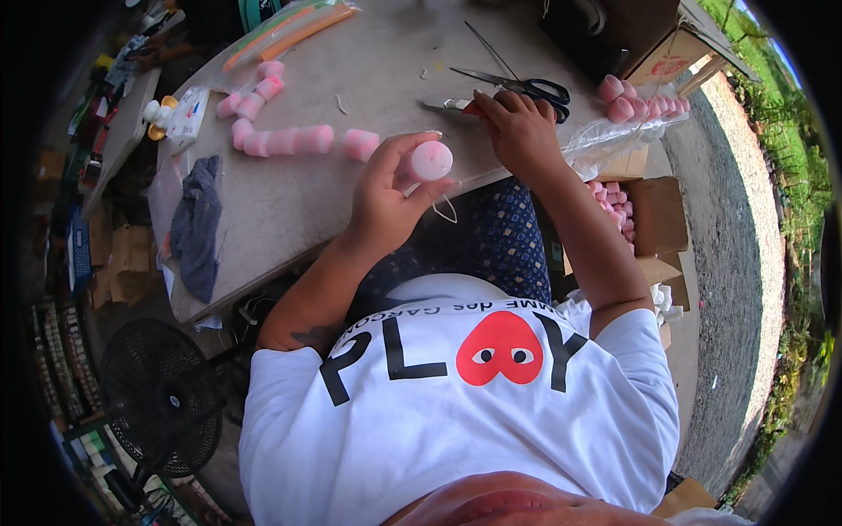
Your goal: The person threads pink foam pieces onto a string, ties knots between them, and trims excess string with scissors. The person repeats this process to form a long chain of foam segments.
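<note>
My left hand (386, 188) holds a pink foam cylinder (431, 160) upright at the near edge of the grey table (289, 210), its round end facing me; a thin white string (443, 209) hangs from it. My right hand (519, 131) rests on the table, closed on a small tool with a red handle and a metal tip (447, 105). Black-handled scissors (526, 86) lie just beyond that hand. A chain of pink foam cylinders (289, 140) lies on the table to the left.
A dark grey cloth (197, 223) drapes over the table's left edge. More pink cylinders lie on clear plastic (636, 103) at the right and in an open cardboard box (653, 215) below. A black fan (167, 399) stands on the floor at left. Orange sticks in a bag (289, 31) lie at the far edge.
</note>
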A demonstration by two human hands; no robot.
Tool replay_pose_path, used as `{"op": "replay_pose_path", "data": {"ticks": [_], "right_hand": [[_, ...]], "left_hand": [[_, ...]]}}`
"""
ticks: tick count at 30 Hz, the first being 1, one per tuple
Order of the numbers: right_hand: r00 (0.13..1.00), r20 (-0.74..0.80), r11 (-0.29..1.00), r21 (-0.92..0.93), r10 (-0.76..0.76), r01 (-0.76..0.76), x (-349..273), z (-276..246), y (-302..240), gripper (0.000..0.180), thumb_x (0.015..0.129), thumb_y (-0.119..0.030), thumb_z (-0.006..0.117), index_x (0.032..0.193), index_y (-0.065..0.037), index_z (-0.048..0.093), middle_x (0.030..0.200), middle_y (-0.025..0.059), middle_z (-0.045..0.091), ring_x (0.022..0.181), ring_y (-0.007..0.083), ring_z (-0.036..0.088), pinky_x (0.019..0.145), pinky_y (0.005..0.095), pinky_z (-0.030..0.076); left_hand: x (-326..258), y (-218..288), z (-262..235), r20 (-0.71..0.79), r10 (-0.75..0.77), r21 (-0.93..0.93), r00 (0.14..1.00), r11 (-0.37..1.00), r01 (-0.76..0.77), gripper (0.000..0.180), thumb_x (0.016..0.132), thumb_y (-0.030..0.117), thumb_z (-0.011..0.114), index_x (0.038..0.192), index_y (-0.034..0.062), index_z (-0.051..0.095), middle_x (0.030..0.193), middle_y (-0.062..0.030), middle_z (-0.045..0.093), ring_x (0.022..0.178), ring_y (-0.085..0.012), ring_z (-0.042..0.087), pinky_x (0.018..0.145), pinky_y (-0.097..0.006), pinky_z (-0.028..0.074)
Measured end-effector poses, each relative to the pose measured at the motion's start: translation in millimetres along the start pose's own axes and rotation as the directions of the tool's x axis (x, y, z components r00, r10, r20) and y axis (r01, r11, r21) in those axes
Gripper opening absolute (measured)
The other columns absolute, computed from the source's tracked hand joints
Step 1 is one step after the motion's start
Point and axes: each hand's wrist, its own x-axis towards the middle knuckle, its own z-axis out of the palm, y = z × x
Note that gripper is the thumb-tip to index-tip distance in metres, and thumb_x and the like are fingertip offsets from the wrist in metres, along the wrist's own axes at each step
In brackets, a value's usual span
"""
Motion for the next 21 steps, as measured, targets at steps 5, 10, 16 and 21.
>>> {"op": "replay_pose_path", "data": {"ticks": [5, 10, 16, 21], "right_hand": [[0.990, -0.142, 0.971, 0.238, 0.027, 0.007, -11.0, -7.8, -17.6, 0.037, 0.085, -0.018, 0.065, 0.121, -0.012, 0.058, 0.110, 0.0090, 0.062, 0.104, 0.0242, 0.058, 0.097, 0.0407, 0.039], [0.950, 0.300, 0.380, 0.871, 0.090, -0.312, -44.1, -34.6, -71.0, 0.040, 0.086, -0.024, 0.070, 0.118, -0.004, 0.057, 0.108, 0.0101, 0.063, 0.106, 0.0190, 0.059, 0.088, 0.0327, 0.045], [0.900, 0.335, 0.160, 0.908, 0.280, -0.388, -48.8, -28.0, -82.7, 0.013, 0.088, -0.012, 0.067, 0.096, -0.002, 0.064, 0.085, 0.0034, 0.065, 0.074, 0.0070, 0.057, 0.066, 0.0216, 0.046], [0.968, 0.056, 0.433, 0.887, 0.245, -0.160, -44.8, -30.1, -82.2, 0.012, 0.084, -0.005, 0.067, 0.096, -0.002, 0.064, 0.085, 0.0080, 0.064, 0.075, 0.0157, 0.061, 0.067, 0.0257, 0.047]], "left_hand": [[-2.3, 2.4, -7.1, -0.022, 0.017, -0.043, 1.000, 0.999, -0.018, 0.045, 0.083, -0.006, 0.065, 0.124, 0.0006, 0.046, 0.125, -0.0121, 0.052, 0.111, -0.0210, 0.058, 0.096, -0.033, 0.049], [4.0, 5.6, 1.7, -0.105, 0.031, -0.244, 0.994, 0.968, -0.056, 0.045, 0.085, -0.002, 0.064, 0.125, 0.0015, 0.043, 0.124, -0.0137, 0.052, 0.113, -0.0262, 0.056, 0.098, -0.038, 0.047], [6.6, 12.7, 5.3, -0.048, -0.048, -0.514, 0.998, 0.858, 0.016, 0.040, 0.092, 0.010, 0.059, 0.127, 0.0034, 0.042, 0.126, -0.0148, 0.051, 0.120, -0.0317, 0.052, 0.102, -0.043, 0.042], [4.0, 13.1, -2.5, 0.028, -0.184, -0.673, 0.983, 0.723, 0.155, 0.038, 0.098, 0.027, 0.050, 0.129, 0.0070, 0.044, 0.128, -0.0155, 0.053, 0.122, -0.0335, 0.050, 0.101, -0.043, 0.041]]}}
